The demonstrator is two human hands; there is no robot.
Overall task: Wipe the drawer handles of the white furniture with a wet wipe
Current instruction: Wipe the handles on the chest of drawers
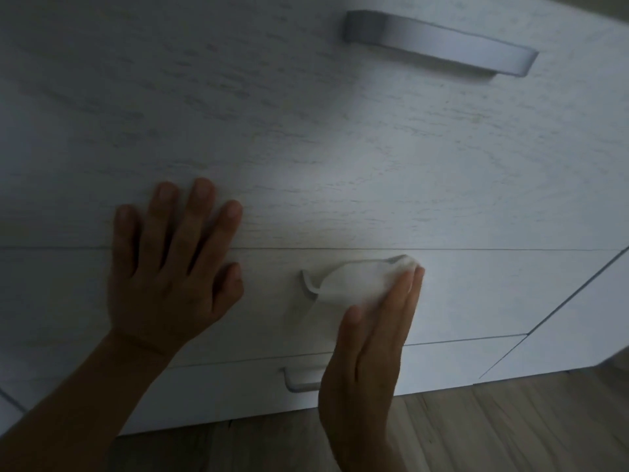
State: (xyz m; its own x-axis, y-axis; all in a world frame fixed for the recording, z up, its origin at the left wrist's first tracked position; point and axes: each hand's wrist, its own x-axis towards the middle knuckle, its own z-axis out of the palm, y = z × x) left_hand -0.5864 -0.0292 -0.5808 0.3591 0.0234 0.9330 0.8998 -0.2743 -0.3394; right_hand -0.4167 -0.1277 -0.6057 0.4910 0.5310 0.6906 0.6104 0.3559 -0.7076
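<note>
Here, from my remote station, I read the head view as follows. The white furniture (323,158) fills most of the frame, its drawer fronts stacked one above another, standing on a wooden floor (493,424).

Upper handle (439,46): a pale bar at the top right, bare, well apart from both hands.

Middle handle (308,282): only its left end shows. The rest lies under the wet wipe (354,282), a crumpled white sheet draped over the bar just below the seam between two drawer fronts.

Right hand (371,356): seen edge-on, fingers straight and together, their tips pressing the wipe against the middle handle. The thumb lies along the wipe's lower edge. The grip is released; the hand pushes with flat fingers.

Left hand (170,267): flat on the drawer front to the left of the middle handle, fingers spread and straight across the seam, grasping nothing.

Lower handle (294,383): its left end shows near the floor; the right hand hides the rest.

The light is dim throughout.
</note>
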